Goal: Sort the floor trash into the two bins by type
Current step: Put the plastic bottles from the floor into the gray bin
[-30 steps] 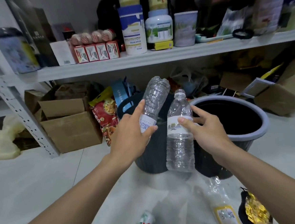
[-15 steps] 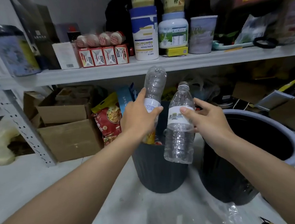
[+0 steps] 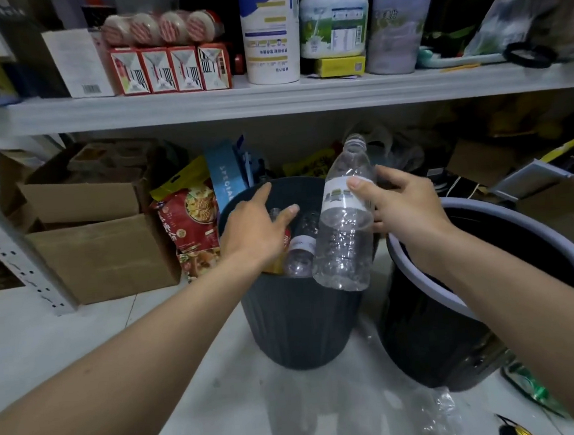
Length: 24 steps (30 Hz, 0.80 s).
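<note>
My right hand grips a clear plastic bottle with a white label, tilted over the right side of the dark ribbed bin. My left hand hovers above that bin's mouth with its fingers spread and nothing in them. Inside the bin lies another clear bottle among other trash. A larger dark bin with a pale grey rim stands just to the right, under my right forearm.
A shelf with jars and boxes runs overhead. Cardboard boxes and a red snack bag stand left of the bins. Clear plastic wrap and green packaging lie on the white floor nearby.
My left hand has let go of its bottle, which now lies in the ribbed bin. My right hand has carried its bottle over that bin. The camera has moved closer.
</note>
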### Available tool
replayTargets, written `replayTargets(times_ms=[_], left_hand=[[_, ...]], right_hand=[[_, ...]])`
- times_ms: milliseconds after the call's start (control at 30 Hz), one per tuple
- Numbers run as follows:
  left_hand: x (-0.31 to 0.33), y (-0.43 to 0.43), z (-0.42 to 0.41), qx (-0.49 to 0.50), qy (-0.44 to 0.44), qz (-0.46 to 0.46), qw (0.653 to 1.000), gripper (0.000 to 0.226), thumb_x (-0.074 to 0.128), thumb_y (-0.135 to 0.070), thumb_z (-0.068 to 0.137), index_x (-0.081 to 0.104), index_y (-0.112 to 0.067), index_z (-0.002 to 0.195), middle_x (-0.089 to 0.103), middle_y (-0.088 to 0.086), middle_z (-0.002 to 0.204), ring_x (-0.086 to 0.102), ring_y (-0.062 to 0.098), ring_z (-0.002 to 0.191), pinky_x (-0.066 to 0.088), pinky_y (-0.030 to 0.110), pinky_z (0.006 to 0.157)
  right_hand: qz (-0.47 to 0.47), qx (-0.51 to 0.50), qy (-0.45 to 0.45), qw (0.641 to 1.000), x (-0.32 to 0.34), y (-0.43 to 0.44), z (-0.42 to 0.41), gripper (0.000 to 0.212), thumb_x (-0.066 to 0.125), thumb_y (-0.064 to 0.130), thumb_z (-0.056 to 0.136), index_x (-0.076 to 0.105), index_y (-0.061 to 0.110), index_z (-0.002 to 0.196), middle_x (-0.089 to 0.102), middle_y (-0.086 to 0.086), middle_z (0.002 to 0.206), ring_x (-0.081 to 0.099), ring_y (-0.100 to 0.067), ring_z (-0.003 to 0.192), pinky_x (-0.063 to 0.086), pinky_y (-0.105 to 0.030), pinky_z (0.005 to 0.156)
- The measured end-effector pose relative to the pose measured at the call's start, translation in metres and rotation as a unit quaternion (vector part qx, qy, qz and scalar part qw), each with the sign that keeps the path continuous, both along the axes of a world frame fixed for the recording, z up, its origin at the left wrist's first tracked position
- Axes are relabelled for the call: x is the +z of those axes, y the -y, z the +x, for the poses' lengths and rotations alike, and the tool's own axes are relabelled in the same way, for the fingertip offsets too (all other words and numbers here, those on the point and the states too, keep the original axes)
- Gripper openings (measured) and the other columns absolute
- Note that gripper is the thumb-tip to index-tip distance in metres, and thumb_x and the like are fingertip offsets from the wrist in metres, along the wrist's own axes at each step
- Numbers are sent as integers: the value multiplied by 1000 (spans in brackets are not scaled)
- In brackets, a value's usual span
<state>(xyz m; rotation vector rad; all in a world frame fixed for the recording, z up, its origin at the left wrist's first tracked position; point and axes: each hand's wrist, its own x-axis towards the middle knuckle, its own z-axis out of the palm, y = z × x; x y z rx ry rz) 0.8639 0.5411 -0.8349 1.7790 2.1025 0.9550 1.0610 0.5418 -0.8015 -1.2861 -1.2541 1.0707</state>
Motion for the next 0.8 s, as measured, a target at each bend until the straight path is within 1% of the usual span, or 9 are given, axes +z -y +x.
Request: replayTargets(times_ms=[67,200,267,333,367,433,500,633,800], left_hand=[[0,2,-9,0,-36,7,999,69,49,-59,91,28,-29,150,48,10,142,46,30,128,44,39,94],[2,13,-21,-10,-81,42,996,66,48,-56,93,31,-26,149,51,9,138,48,29,124,45,37,92],[3,19,-24,-11,-112,52,992,65,47,-56,93,31,-26,149,51,8,139,46,27,126,44,38,94],[6,23,-25,-10,-130,57,990,65,46,-57,93,31,-27,149,49,7,141,44,27,128,43,38,96],[7,24,-24,-12,-137,60,989,64,45,-57,93,31,-28,149,48,6,142,43,27,129,42,38,97],[9,27,-21,-18,-156,63,986,64,44,-58,93,30,-29,149,47,6,143,42,27,130,42,38,99],[12,28,-18,-23,-176,65,982,64,42,-59,93,29,-30,149,45,5,145,41,25,132,41,39,100],[16,29,-10,-42,-183,64,980,65,42,-59,93,30,-29,149,43,6,147,38,25,135,40,43,103],[15,39,2,-76,-194,49,977,67,43,-59,93,27,-29,150,36,7,152,30,24,140,34,43,110]], right_hand=[[-8,-7,11,1000,1,-10,-6,69,79,37,78,51,19,138,71,-1,107,73,-19,84,60,-40,78],[-11,-32,44,998,7,-29,-14,73,80,45,73,53,17,136,67,-2,115,70,-21,92,60,-41,78],[-25,-37,54,998,10,-36,-16,65,79,43,76,56,16,131,67,-4,114,70,-22,91,60,-40,77],[-32,-43,74,996,12,-41,-20,47,78,44,75,63,18,112,69,-5,110,70,-23,91,60,-41,77],[-32,-51,89,994,11,-42,-21,49,78,47,73,64,18,111,68,-5,112,69,-25,93,59,-43,80],[-34,-73,124,989,9,-42,-22,59,76,51,73,62,17,120,64,-6,118,65,-27,100,57,-46,85],[-26,-82,171,982,6,-39,-20,49,73,49,79,63,18,115,63,-7,116,62,-28,104,54,-46,90],[-11,-83,263,961,2,-30,-13,59,72,45,83,58,14,132,59,-4,131,52,-26,123,46,-36,99],[54,-14,382,923,-2,-2,2,55,67,44,87,57,18,134,62,-4,129,55,-24,120,48,-37,98]])
